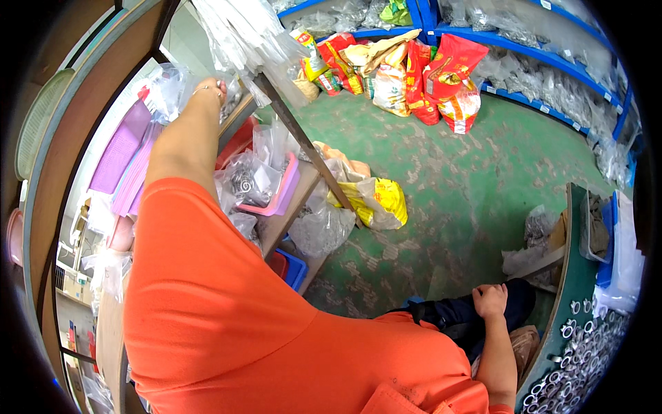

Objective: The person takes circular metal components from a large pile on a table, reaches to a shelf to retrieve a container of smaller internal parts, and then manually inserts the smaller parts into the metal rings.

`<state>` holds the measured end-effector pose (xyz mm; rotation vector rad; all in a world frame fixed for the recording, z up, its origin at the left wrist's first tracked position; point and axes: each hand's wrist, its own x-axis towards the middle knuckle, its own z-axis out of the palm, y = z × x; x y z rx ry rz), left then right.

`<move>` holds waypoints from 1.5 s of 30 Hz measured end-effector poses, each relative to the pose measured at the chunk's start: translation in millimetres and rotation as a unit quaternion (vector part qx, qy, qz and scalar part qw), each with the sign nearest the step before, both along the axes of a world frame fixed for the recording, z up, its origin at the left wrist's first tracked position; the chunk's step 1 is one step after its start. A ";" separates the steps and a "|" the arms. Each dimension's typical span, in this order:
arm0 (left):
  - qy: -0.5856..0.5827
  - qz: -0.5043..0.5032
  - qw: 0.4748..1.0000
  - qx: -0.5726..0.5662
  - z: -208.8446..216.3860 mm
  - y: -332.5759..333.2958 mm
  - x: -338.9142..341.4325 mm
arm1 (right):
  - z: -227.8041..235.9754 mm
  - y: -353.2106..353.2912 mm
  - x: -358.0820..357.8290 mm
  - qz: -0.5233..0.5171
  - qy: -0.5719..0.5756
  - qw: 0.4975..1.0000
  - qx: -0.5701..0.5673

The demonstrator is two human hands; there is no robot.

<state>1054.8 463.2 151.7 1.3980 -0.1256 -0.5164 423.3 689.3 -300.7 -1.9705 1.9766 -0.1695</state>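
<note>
Head view: the left hand (212, 88) is looking curled beside a crinkly clear bag (169, 86), which is sitting near a purple basket (121, 148); I cannot tell its grip; the right hand (491, 301) is resting loosely on dark, wrinkly cloth (449, 314).

Red sacks (452, 65) stand before blue shelving (524, 50) on a green floor (448, 179), a yellow-and-white bag (387, 200) nearer.

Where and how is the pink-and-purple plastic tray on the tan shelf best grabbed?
Probably pinch the pink-and-purple plastic tray by the rim at its near right corner, coming from the picture's lower right: rim and outer wall look uncovered there, while clear plastic bags heap over its left side.
</note>
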 end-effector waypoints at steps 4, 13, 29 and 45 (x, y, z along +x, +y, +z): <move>-0.039 0.098 0.978 -0.178 7.2 5.6 -30.4 | 0.2 0.0 0.5 -0.006 -0.007 1.000 -0.005; -0.160 -0.399 0.849 -0.306 -86.9 94.3 -265.5 | 30.3 4.6 3.5 0.018 -0.036 0.999 -0.003; 0.435 -0.794 0.416 0.088 -236.2 211.1 -549.4 | 298.3 161.3 1.4 -0.117 -0.132 0.966 -0.187; 0.382 -0.858 0.318 0.130 -230.5 254.5 -576.2 | 379.6 204.8 22.9 -0.126 0.114 0.946 -0.278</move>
